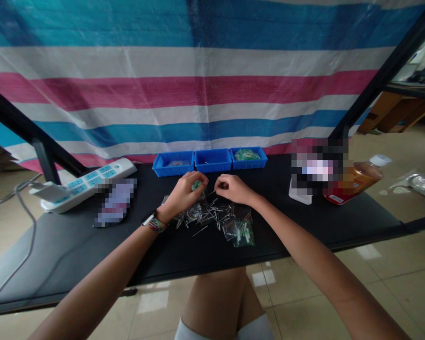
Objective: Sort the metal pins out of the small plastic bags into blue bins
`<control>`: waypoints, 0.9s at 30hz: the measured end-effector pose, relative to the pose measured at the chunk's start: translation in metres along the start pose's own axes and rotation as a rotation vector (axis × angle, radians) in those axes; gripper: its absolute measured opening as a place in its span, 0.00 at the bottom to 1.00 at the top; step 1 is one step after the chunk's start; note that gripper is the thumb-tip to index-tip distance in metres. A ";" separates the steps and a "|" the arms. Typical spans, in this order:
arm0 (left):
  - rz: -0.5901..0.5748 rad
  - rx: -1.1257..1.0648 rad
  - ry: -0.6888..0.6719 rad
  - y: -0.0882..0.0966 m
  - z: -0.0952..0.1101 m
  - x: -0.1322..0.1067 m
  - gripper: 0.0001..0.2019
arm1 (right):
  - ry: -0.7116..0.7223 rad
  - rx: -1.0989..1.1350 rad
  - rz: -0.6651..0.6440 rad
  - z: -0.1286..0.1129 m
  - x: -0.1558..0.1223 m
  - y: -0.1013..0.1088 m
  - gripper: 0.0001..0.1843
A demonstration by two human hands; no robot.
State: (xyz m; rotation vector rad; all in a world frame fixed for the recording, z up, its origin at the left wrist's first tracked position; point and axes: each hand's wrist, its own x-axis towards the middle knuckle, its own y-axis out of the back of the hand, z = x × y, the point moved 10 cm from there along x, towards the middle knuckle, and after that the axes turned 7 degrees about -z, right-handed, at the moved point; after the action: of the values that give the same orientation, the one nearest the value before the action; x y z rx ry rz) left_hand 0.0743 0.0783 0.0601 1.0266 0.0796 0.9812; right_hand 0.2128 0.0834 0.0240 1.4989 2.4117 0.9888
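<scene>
My left hand (184, 192) is closed at the fingertips on a small green-tinted plastic bag (197, 184) above the black table. Just to its right, my right hand (233, 189) pinches a thin dark metal pin (211, 193), its end pointing towards the bag. Below both hands lies a loose heap of slim metal pins (216, 216). Crumpled clear plastic bags (195, 213) are mixed in on the left side of the heap. A green-tinted bag with white pieces inside (245, 234) rests at the heap's near right.
Three joined blue bins (212, 167) stand behind my hands; the right one holds a green bag (247, 155). A white power strip (88, 184) with a plug and cable lies left. At right are a bottle (361, 179) and a blurred-out object. A striped sheet hangs behind.
</scene>
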 end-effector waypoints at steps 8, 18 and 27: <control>0.009 -0.047 -0.027 0.002 0.007 0.000 0.09 | -0.027 0.275 0.124 0.011 0.001 0.010 0.14; 0.081 -0.064 0.014 0.013 0.005 -0.002 0.12 | -0.046 0.479 0.196 0.009 -0.002 0.013 0.17; 0.115 -0.060 0.046 0.015 0.004 -0.002 0.18 | -0.025 0.580 0.212 0.004 -0.004 0.014 0.17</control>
State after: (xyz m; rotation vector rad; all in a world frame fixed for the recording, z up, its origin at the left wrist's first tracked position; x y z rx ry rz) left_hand 0.0652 0.0767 0.0730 0.9620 0.0290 1.1050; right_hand 0.2266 0.0860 0.0280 1.9527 2.7025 0.2859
